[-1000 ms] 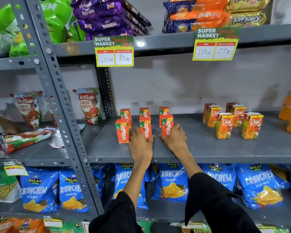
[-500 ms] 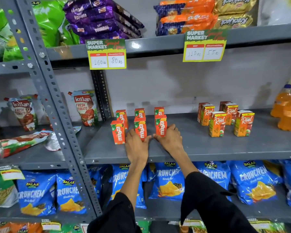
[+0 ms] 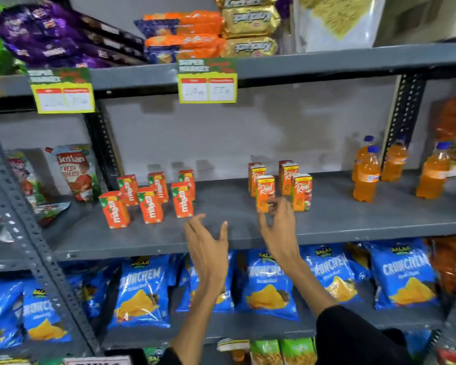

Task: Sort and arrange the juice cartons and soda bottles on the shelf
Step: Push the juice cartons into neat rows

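Observation:
Several orange-red Maaza juice cartons [image 3: 150,204] stand in two rows at the left of the grey shelf [image 3: 340,222]. To their right is a group of orange Real juice cartons [image 3: 302,192]. Three orange soda bottles [image 3: 366,177] with blue caps stand further right. My left hand [image 3: 208,243] hovers at the shelf's front edge between the two carton groups, fingers spread and holding nothing. My right hand [image 3: 278,225] is raised in front of the front-left Real carton [image 3: 265,191], its curled fingertips at the carton's lower front, not closed around it.
Blue Crunchem chip bags [image 3: 140,293] fill the shelf below. Biscuit packs [image 3: 184,35] and price tags [image 3: 207,83] sit on the shelf above. A Kissan tomato pouch [image 3: 74,172] stands left of a slotted upright [image 3: 24,227]. Another upright [image 3: 406,114] rises behind the bottles.
Both hands have left the Maaza cartons and moved right. The right hand now reaches the Real cartons. The view has swung right, showing more soda bottles.

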The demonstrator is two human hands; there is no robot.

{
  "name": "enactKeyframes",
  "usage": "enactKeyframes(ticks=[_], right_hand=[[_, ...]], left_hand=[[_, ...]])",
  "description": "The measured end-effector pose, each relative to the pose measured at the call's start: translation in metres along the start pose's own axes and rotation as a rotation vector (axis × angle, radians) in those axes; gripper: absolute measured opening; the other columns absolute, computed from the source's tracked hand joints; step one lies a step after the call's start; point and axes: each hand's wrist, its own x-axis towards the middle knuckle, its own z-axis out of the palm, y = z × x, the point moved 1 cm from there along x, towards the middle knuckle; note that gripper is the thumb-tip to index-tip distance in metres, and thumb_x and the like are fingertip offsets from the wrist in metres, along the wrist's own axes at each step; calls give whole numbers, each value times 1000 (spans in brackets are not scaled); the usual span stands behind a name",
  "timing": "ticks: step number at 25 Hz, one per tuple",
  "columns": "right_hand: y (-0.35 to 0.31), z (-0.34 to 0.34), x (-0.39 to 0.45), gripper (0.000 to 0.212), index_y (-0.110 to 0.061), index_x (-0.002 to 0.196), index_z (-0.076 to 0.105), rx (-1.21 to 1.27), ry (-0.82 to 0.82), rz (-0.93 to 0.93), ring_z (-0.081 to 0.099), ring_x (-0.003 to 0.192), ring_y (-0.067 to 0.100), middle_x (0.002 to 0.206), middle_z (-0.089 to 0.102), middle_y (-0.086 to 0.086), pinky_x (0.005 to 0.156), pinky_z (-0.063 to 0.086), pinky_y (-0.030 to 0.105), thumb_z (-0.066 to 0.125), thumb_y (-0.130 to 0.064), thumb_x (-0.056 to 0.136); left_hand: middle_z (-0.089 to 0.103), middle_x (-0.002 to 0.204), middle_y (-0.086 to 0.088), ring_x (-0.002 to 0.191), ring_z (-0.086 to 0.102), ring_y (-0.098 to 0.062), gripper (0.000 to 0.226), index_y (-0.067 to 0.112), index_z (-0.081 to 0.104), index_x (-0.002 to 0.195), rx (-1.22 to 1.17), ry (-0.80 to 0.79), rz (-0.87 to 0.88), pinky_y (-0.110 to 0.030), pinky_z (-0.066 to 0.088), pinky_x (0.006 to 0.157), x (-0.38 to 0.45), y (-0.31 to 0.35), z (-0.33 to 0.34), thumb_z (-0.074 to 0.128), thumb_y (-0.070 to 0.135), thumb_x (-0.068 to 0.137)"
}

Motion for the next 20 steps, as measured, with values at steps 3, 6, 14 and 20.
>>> enactKeyframes(ticks=[3,6,14,20], right_hand=[[36,-42,26,41,-10,111,47,-67,69,76,54,99,30,109,54,12,89,49,46,70,-28,83],[65,-65,50,59,-1,112,46,-186,20,160,54,105,39,113,55,21,90,46,45,79,-33,74],[76,-68,84,77,1,115,48,-399,-213,242,58,112,41,118,59,24,94,48,47,76,-53,69],[78,-63,84,62,-2,114,52,-432,-258,156,61,105,36,115,62,19,90,52,47,70,-49,79]], left_hand=[[56,127,-12,115,57,-34,57,10,48,126,-36,-100,-23,-46,49,92,-22,44,47,78,31,83],[54,136,-15,124,56,-35,73,6,41,137,23,-214,-90,-45,48,96,-24,76,88,79,34,82],[70,108,-18,101,69,-39,51,5,51,113,319,-204,-97,-47,57,82,-9,94,129,79,33,80],[71,106,-15,97,70,-33,40,8,54,111,314,-153,-76,-45,58,82,-10,89,129,76,26,83]])
